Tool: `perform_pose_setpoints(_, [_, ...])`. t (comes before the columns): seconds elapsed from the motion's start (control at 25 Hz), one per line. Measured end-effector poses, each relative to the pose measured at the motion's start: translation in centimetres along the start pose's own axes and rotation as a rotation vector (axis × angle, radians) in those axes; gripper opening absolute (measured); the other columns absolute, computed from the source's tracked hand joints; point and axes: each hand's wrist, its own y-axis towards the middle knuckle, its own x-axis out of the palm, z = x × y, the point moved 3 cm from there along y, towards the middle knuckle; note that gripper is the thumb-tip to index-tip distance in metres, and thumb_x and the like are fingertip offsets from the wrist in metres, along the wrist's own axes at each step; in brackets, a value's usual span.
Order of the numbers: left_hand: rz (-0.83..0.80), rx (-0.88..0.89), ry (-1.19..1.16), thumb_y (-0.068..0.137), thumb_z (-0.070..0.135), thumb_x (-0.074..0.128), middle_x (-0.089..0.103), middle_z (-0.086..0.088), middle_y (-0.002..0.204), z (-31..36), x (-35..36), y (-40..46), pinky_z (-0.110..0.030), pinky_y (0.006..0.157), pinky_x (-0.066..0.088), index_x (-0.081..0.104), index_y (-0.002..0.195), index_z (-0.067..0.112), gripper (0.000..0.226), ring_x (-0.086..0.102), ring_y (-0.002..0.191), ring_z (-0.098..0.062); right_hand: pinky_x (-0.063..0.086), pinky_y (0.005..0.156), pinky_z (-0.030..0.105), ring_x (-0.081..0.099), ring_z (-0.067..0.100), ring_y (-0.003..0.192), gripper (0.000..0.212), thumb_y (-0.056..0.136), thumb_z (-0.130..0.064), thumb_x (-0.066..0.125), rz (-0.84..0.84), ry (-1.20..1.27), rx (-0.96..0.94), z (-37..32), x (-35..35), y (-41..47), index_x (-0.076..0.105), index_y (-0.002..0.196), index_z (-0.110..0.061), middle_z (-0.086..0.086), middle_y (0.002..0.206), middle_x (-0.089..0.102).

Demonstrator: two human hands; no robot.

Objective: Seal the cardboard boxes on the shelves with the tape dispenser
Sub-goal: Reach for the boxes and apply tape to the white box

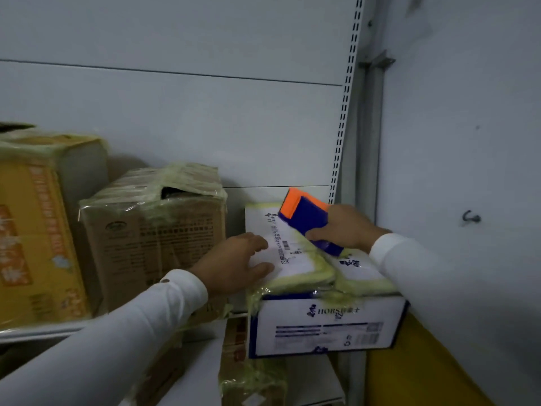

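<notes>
A white and blue cardboard box (325, 326) sits at the right end of the shelf, its top flaps edged with yellowish tape. My left hand (234, 262) lies flat on the left part of its top, fingers spread. My right hand (348, 230) grips a blue tape dispenser (307, 221) with an orange head, held tilted over the box top near the middle seam. The dispenser's lower end touches the top of the box.
A brown taped box (152, 230) with a torn hole on top stands left of the white box. A yellow box (32, 235) stands at far left. Below the shelf edge (44, 332) lie more taped boxes (251, 382). A slotted upright (345, 112) and grey wall bound the right.
</notes>
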Motion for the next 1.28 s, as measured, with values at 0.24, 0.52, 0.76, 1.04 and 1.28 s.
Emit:
perform_pose_setpoints(0.24, [0.071,0.101,-0.058,0.088,0.049,0.057,0.058,0.005,0.118,0.7,-2.7,-3.5,-0.027,0.086,0.049,0.053,0.127,0.023,0.047,0.057,0.101,-0.01,0.057,0.073,0.028,0.073,0.012,0.086,0.022,0.085,-0.023,0.076,0.06,0.746,-0.046,-4.2,-3.1,-8.8,0.067,0.105,-0.02,-0.002,0.097,0.076])
perform_pose_setpoints(0.52, [0.025,0.16,-0.149,0.086,0.052,0.055,0.06,0.007,0.106,-0.1,-3.5,-10.3,-0.033,0.081,0.053,0.059,0.116,0.026,0.039,0.059,0.091,-0.009,0.055,0.066,0.017,0.072,0.005,0.084,0.028,0.081,-0.027,0.076,0.072,0.801,-0.061,-10.1,0.6,-18.9,0.063,0.106,-0.024,-0.012,0.092,0.076])
perform_pose_setpoints(0.76, [-0.073,0.076,-0.222,0.088,0.042,0.06,0.064,0.0,0.108,-2.8,-0.5,-17.2,-0.035,0.083,0.052,0.063,0.113,0.018,0.035,0.06,0.094,-0.015,0.056,0.072,0.021,0.071,0.011,0.094,0.038,0.078,-0.041,0.079,-0.153,0.754,-0.02,-8.8,8.8,-26.7,0.063,0.11,-0.028,-0.007,0.102,0.074])
perform_pose_setpoints(1.04, [-0.183,-0.115,-0.507,0.094,0.026,0.057,0.062,0.013,0.097,-1.4,6.7,-23.0,-0.008,0.071,0.042,0.063,0.107,0.021,0.015,0.057,0.083,0.008,0.057,0.078,0.02,0.067,-0.004,0.098,0.056,0.064,-0.054,0.082,-0.355,0.602,0.026,-4.6,19.7,-31.7,0.057,0.114,-0.045,-0.027,0.108,0.069])
perform_pose_setpoints(1.28, [-0.407,-0.222,-0.896,0.1,0.017,0.045,0.064,-0.007,0.118,2.5,13.6,-25.1,-0.03,0.093,0.049,0.057,0.125,0.011,0.029,0.06,0.108,-0.018,0.06,0.083,0.031,0.068,0.0,0.098,0.054,0.065,-0.051,0.083,-0.484,0.598,-0.013,0.1,23.5,-32.8,0.058,0.113,-0.046,-0.021,0.108,0.07])
